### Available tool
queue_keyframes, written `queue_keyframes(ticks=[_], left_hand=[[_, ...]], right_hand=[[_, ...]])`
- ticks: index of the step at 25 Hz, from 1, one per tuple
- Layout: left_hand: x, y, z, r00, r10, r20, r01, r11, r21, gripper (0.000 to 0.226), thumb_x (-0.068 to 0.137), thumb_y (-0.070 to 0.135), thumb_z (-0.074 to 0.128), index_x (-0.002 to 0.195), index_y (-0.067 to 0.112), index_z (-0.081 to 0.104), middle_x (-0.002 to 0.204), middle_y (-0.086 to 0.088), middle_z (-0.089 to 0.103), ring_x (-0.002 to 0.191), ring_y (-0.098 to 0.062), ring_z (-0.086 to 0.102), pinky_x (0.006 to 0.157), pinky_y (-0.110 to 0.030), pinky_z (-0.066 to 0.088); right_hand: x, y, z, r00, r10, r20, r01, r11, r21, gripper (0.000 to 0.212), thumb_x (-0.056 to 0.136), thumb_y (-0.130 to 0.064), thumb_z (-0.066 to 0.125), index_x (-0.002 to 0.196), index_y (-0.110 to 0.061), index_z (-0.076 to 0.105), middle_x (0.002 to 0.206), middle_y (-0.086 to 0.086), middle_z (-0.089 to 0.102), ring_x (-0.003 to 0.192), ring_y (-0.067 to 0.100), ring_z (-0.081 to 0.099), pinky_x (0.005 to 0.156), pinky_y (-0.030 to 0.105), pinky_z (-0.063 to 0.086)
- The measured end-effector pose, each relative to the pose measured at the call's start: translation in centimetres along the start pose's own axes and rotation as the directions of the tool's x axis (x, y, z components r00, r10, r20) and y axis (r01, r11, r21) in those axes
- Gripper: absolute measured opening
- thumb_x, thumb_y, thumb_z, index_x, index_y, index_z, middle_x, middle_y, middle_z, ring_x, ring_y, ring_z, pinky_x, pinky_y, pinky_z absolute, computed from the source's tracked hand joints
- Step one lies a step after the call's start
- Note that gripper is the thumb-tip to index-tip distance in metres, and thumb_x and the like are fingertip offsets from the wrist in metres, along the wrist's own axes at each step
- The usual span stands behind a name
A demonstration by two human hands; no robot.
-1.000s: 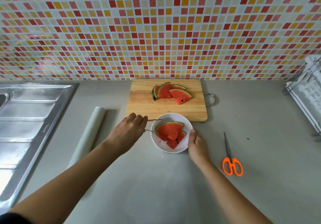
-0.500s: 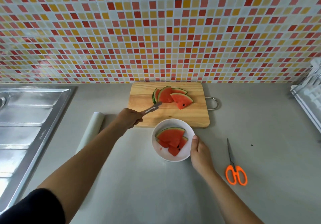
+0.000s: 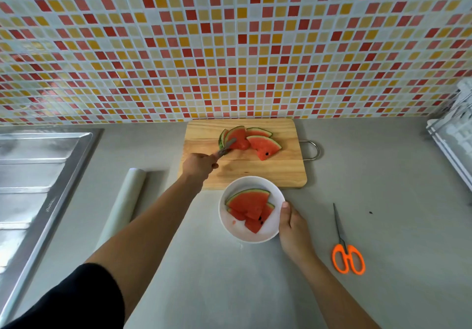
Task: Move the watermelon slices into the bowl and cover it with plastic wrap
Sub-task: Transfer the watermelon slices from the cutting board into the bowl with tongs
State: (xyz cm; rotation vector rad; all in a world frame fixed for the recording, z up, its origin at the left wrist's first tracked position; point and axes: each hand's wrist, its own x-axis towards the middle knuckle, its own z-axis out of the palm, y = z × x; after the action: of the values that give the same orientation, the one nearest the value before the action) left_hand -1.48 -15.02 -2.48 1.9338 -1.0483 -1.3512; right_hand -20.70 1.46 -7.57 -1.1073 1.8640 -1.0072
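Looking down, I see a grey counter (image 3: pixel 370 180) under a red-and-yellow mosaic wall (image 3: pixel 229 47), with a steel sink (image 3: pixel 38 175) at left. The cutting board (image 3: pixel 255 173) lies lengthwise along the wall. The watermelon slices (image 3: pixel 264 146) fan across it, rinds toward the wall, tips toward me. More wedges (image 3: pixel 249 203) lie in the white bowl (image 3: pixel 240 233) just in front of the board. My outstretched left hand (image 3: pixel 199 166) grips tongs (image 3: pixel 226 148) whose tips meet the leftmost slice. My right hand (image 3: pixel 293 229) holds the bowl's rim, thumb on top. The plastic wrap roll (image 3: pixel 125 206) lies beside the sink.
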Motion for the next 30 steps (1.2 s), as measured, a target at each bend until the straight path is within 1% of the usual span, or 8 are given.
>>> queue_keyframes(ticks=[3, 6, 9, 13, 19, 25, 27, 30], left_hand=[[-1.0, -0.2, -1.7, 0.998, 0.068, -0.001, -0.068, 0.994, -0.086, 0.022, 0.082, 0.028, 0.070, 0.075, 0.007, 0.069, 0.066, -0.005, 0.063, 0.054, -0.015, 0.039, 0.048, -0.025, 0.032], [-3.3, -0.7, -4.5, 0.978, 0.197, 0.066, -0.195, 0.980, -0.032, 0.015, 0.085, 0.024, 0.067, 0.084, 0.009, 0.071, 0.063, 0.001, 0.064, 0.053, -0.010, 0.042, 0.046, -0.020, 0.035], [-6.2, -1.4, -8.0, 0.901, 0.306, 0.307, -0.359, 0.923, 0.135, 0.016, 0.087, 0.024, 0.065, 0.073, 0.021, 0.072, 0.053, 0.010, 0.062, 0.048, -0.003, 0.042, 0.045, -0.012, 0.035], [-8.8, -1.8, -8.7, 0.856, 0.256, 0.450, -0.462, 0.771, 0.439, 0.017, 0.086, 0.027, 0.065, 0.071, 0.032, 0.072, 0.060, 0.017, 0.067, 0.051, 0.006, 0.050, 0.050, -0.006, 0.037], [-9.5, -0.4, -6.0, 0.869, 0.230, 0.439, -0.475, 0.635, 0.609, 0.023, 0.090, 0.031, 0.058, 0.086, 0.014, 0.074, 0.083, -0.001, 0.071, 0.080, -0.013, 0.060, 0.077, -0.032, 0.050], [-12.2, -0.2, -6.1, 0.730, 0.508, 0.457, -0.602, 0.160, 0.783, 0.036, 0.095, 0.038, 0.045, 0.088, 0.007, 0.063, 0.088, -0.011, 0.068, 0.081, -0.028, 0.061, 0.067, -0.031, 0.039], [-12.5, 0.0, -6.9, 0.701, 0.564, 0.437, -0.591, 0.115, 0.799, 0.035, 0.095, 0.040, 0.046, 0.092, 0.011, 0.065, 0.087, -0.008, 0.068, 0.079, -0.025, 0.062, 0.066, -0.030, 0.041], [-12.0, 0.8, -7.2, 0.582, 0.729, 0.360, -0.680, 0.192, 0.708, 0.025, 0.090, 0.035, 0.058, 0.097, 0.014, 0.069, 0.081, -0.006, 0.069, 0.071, -0.024, 0.063, 0.053, -0.025, 0.037]], right_hand=[[-0.1, -0.2, -0.1, 1.000, 0.009, 0.014, -0.009, 1.000, -0.013, 0.038, 0.100, -0.031, 0.026, 0.082, -0.012, 0.054, 0.078, 0.006, 0.062, 0.076, 0.017, 0.058, 0.065, 0.026, 0.042], [-0.3, -0.7, -0.3, 1.000, 0.001, 0.017, 0.000, 0.999, -0.045, 0.036, 0.100, -0.029, 0.026, 0.073, -0.018, 0.047, 0.072, 0.003, 0.056, 0.071, 0.015, 0.054, 0.061, 0.024, 0.039], [-0.4, -1.0, -0.3, 1.000, 0.020, 0.017, -0.019, 0.998, -0.064, 0.037, 0.100, -0.030, 0.025, 0.066, -0.023, 0.039, 0.067, -0.001, 0.051, 0.067, 0.016, 0.050, 0.059, 0.024, 0.037], [-0.5, -1.1, -0.3, 1.000, 0.013, 0.003, -0.012, 0.997, -0.071, 0.040, 0.100, -0.032, 0.025, 0.063, -0.023, 0.037, 0.062, -0.002, 0.049, 0.060, 0.011, 0.048, 0.056, 0.023, 0.036], [-0.4, -1.1, -0.4, 1.000, -0.020, 0.014, 0.021, 0.995, -0.099, 0.041, 0.100, -0.031, 0.024, 0.062, -0.025, 0.037, 0.059, -0.005, 0.047, 0.059, 0.012, 0.048, 0.051, 0.021, 0.033], [-0.5, -0.8, -0.2, 1.000, -0.014, -0.010, 0.014, 1.000, -0.002, 0.040, 0.100, -0.031, 0.026, 0.067, -0.025, 0.047, 0.069, -0.005, 0.056, 0.067, 0.008, 0.052, 0.061, 0.022, 0.041], [-0.4, -0.8, -0.1, 1.000, -0.019, -0.021, 0.019, 1.000, 0.001, 0.039, 0.100, -0.031, 0.026, 0.070, -0.023, 0.050, 0.072, -0.005, 0.058, 0.069, 0.008, 0.054, 0.061, 0.021, 0.041], [-0.3, -0.7, 0.0, 1.000, -0.007, -0.022, 0.007, 1.000, 0.006, 0.040, 0.100, -0.032, 0.026, 0.074, -0.018, 0.053, 0.075, 0.000, 0.061, 0.072, 0.014, 0.055, 0.062, 0.028, 0.040]])
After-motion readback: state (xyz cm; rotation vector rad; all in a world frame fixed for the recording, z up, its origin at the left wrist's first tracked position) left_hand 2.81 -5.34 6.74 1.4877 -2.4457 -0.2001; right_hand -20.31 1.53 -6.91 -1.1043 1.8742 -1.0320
